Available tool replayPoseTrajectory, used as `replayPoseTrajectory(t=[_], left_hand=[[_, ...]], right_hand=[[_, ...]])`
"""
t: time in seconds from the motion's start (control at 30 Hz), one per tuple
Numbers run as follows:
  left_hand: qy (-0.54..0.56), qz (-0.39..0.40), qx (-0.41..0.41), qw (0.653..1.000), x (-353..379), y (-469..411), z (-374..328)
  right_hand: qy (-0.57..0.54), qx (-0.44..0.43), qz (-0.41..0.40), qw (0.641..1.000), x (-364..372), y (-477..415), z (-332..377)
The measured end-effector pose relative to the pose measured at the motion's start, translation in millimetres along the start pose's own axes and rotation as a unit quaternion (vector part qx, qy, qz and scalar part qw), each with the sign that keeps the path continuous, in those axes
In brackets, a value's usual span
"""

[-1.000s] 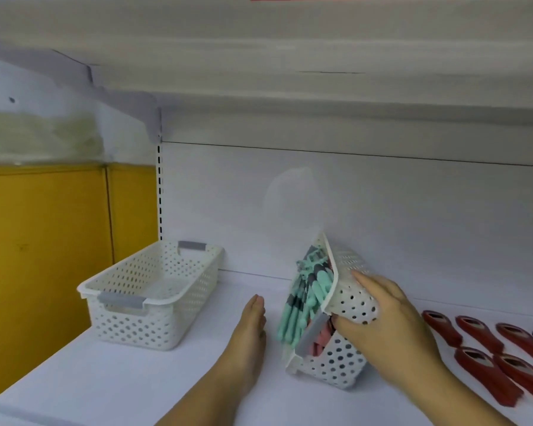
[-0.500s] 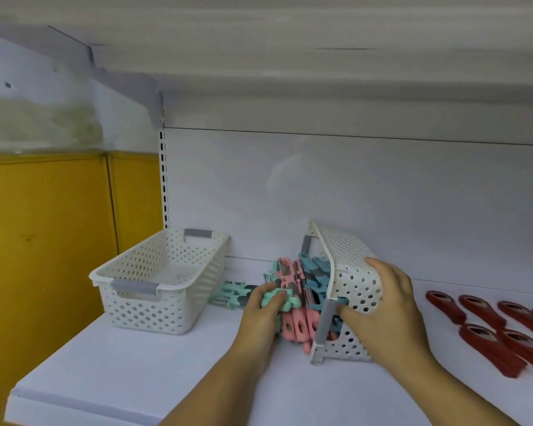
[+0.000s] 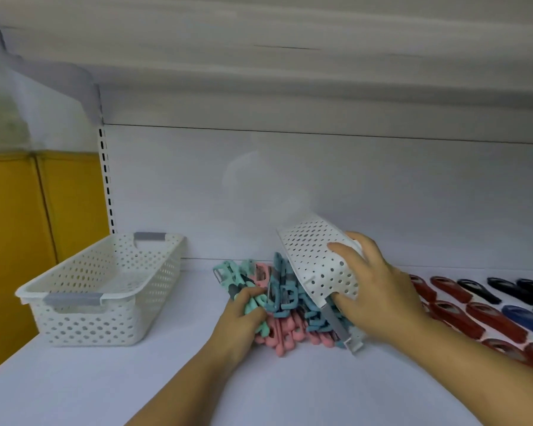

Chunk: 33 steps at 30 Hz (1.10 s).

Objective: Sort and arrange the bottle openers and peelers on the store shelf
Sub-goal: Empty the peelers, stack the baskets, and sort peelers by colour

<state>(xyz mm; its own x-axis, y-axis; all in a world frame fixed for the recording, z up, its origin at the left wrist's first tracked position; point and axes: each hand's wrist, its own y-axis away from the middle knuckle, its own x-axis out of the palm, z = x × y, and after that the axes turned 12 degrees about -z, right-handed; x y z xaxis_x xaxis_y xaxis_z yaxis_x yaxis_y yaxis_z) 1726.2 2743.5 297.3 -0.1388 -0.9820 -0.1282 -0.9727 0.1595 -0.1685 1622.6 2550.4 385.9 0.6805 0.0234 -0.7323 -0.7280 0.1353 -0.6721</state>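
White perforated plastic makes up the tipped basket (image 3: 314, 259), which leans mouth-down and to the left over a heap of peelers (image 3: 285, 302) on the pale shelf (image 3: 90, 379). The right hand (image 3: 382, 293) grips this basket from the right: its fingers (image 3: 343, 249) are spread over the dotted bottom wall, and the thumb is hooked under the lower rim by the grey handle.

The peelers lie in a tangle of mint, pink and blue, partly under the basket's rim and partly spilled out onto the shelf near its middle. The left hand (image 3: 239, 321) reaches in from below. Its fingers (image 3: 251, 292) are curled and clamped round a few mint peelers at the left edge of the heap.

A second basket (image 3: 105, 287), also white with grey handles, stands upright well to the left, apart from the heap.

To the right of the right hand, bottle openers (image 3: 486, 321) lie flat in rows. The red ones are nearest the hand, with black ones and a blue one farther right. A yellow panel (image 3: 13, 241) stands beyond the shelf's left end.
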Motion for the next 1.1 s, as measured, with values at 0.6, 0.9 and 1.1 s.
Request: replayPoseTrajectory(t=[0.6,0.9,1.1], left_hand=[[-0.203,-0.195,0.070,0.957,3,0,5],[-0.234,-0.215,0.058,0.946,0,5,1],[-0.303,-0.233,0.059,0.922,-1,2,5]], right_hand=[[-0.074,0.112,-0.085,0.987,-17,23,-55],[-0.086,0.102,-0.111,0.985,-29,20,-53],[-0.125,0.118,-0.135,0.976,-30,24,-57]])
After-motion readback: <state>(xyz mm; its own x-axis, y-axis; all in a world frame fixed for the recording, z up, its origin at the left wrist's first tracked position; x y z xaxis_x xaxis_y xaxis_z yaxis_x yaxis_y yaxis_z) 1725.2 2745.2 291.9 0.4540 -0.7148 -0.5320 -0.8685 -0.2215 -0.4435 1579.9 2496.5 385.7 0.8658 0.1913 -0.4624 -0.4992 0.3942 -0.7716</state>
